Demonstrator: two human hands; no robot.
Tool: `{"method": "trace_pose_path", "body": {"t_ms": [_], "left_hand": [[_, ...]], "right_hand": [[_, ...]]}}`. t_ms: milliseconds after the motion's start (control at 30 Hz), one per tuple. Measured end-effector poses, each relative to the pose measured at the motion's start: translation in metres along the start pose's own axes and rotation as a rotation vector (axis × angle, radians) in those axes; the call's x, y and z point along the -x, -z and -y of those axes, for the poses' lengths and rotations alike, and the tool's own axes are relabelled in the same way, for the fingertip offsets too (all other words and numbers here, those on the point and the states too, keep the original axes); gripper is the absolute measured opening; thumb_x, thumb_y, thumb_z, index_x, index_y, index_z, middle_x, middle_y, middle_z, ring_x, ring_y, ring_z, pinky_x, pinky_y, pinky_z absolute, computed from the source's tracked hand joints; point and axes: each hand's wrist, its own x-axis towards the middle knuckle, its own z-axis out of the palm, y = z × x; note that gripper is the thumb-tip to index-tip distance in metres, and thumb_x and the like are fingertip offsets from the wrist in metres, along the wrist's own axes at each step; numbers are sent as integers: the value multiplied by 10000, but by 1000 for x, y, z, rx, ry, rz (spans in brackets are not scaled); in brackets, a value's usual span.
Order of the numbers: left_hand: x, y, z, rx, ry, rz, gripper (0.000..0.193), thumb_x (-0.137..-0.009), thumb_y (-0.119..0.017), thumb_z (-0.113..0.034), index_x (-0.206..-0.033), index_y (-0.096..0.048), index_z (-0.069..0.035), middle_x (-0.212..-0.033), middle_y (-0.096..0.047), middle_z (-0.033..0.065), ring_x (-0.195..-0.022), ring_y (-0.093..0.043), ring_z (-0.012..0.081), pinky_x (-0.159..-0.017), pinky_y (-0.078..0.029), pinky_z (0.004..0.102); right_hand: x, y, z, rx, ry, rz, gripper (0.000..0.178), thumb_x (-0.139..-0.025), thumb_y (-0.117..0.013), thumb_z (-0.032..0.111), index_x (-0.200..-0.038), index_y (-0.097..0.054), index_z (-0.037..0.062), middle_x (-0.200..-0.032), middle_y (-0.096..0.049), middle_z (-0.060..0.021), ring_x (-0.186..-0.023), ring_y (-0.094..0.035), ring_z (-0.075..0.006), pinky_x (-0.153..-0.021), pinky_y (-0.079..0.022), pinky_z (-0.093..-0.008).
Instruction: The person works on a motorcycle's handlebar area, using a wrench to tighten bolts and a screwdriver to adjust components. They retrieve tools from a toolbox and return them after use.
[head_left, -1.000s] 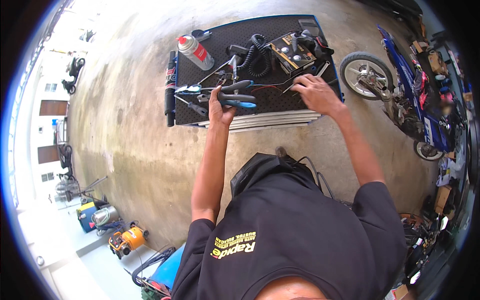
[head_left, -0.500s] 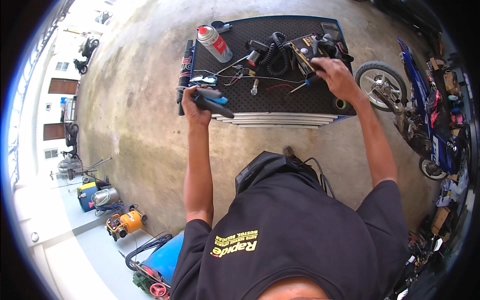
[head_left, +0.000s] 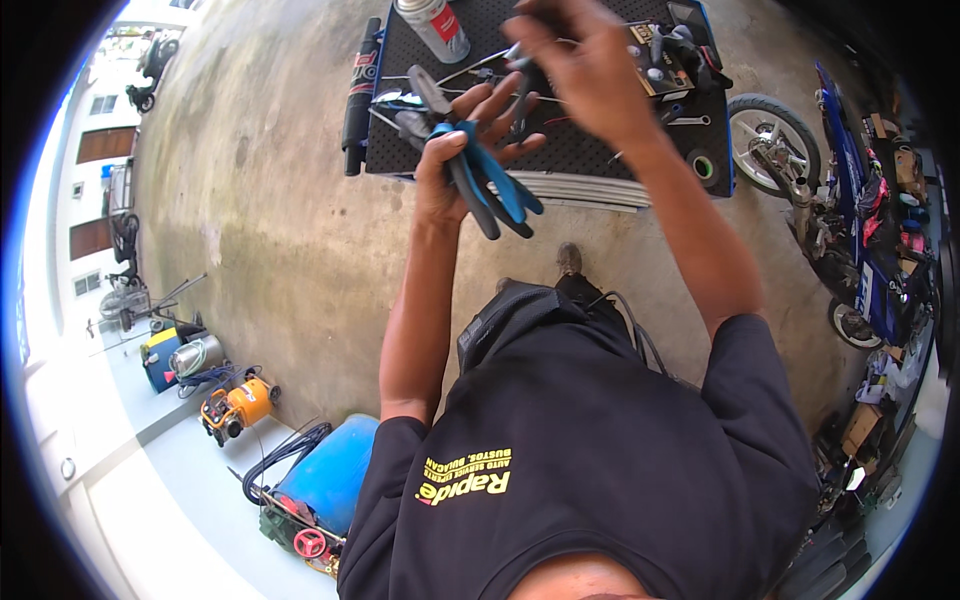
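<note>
My left hand (head_left: 440, 178) is held over the near edge of a tool cart. Its thumb presses what look like two pairs of pliers (head_left: 482, 178), with blue and black handles, against the palm; the other fingers are spread. The pliers' grey jaws point away from me and the handle ends hang toward me. My right hand (head_left: 590, 75) is raised over the middle of the cart top, smeared by motion. Whether it holds anything cannot be made out. Dark items between the two hands are partly hidden.
On the cart's black perforated mat (head_left: 630, 185) are a spray can (head_left: 437, 32), a black-and-gold box (head_left: 668, 72), a wrench (head_left: 690, 121) and a tape roll (head_left: 703, 166). A black tube (head_left: 362, 95) lines the left edge. A motorcycle wheel (head_left: 772, 145) stands to the right.
My left hand has moved right and turned, so the pliers now show fanned out. My right hand has lifted from beside the box and swung left. The view has shifted, with the cart higher in it.
</note>
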Motion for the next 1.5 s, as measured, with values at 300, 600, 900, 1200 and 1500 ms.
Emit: {"method": "trace_pose_path", "body": {"t_ms": [300, 600, 900, 1200, 1500], "left_hand": [[128, 91, -44, 294, -32, -150, 416, -889, -664, -221, -1300, -618, -177, -1540, -479, 215, -1269, -606, 370, -1003, -556, 560], [344, 147, -87, 378, -141, -401, 503, -851, -711, -209, -1349, -638, -196, -1687, -265, 198, -736, -511, 131, -674, -466, 293], [531, 156, -145, 69, -76, -778, 646, -798, -719, -220, -1430, -602, -153, -1637, -326, 238, -1428, -458, 462, -933, -615, 541], [419, 207, -106, -36, 376, -433, 857, -824, -711, -245, -1598, -382, -79, -1651, -331, 224, -1465, -404, 482, -1026, -555, 549], [301, 230, -7, -112, 754, -177, 805, -856, -652, -155, -1609, -378, -89, -1598, -429, 138, -1387, -537, 380, -979, -569, 480]], "right_hand": [[72, -105, -36, 128, 9, 513, 455, -1096, -532, 375, -1443, -617, 93, -1421, -595, -143, -1349, -545, -264, -1116, -452, -390], [283, -118, -358, -880, -1224, -556, 191, -1009, -627, 187, -1099, -646, 20, -1060, -734, -132, -943, -734, -279, -852, -638, -403], [293, -143, -369, -731, -958, -903, 350, -1036, -647, 350, -1210, -571, 56, -972, -655, -109, -961, -699, -264, -898, -526, -453], [438, -136, -283, -344, -1294, -633, 475, -1013, -624, 543, -1073, -637, 71, -813, -735, -99, -709, -735, -233, -634, -568, -370], [452, -143, -193, 727, -1247, 3, 568, -1016, -609, 571, -1114, -669, 15, -833, -750, -88, -768, -745, -267, -698, -572, -410]]}}
